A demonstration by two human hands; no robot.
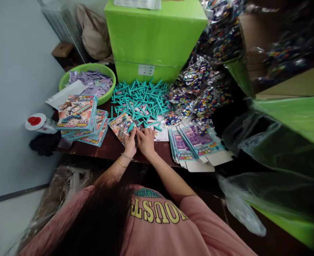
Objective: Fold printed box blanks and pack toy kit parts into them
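My left hand [130, 144] and my right hand [146, 140] meet at the front of the table, with fingers bent and thumbs close together. Between and just beyond them is a clear bag of small coloured beads [125, 128], gripped by both hands; its lower part is hidden by the fingers. A teal T-shaped plastic piece [131, 127] shows at the fingertips. Partly under the bag lies a printed craft-kit box [117, 124], angled to the left. Past my hands spreads a heap of teal T-shaped pieces [146, 96].
Filled kit boxes [77, 113] are stacked left, near a green basin [109, 95] of purple packets. Flattened purple-and-teal cartons [199, 142] lie right, below a pile of bead bags [199, 83]. A large green carton [154, 35] stands behind. A red-topped white container [41, 123] sits far left.
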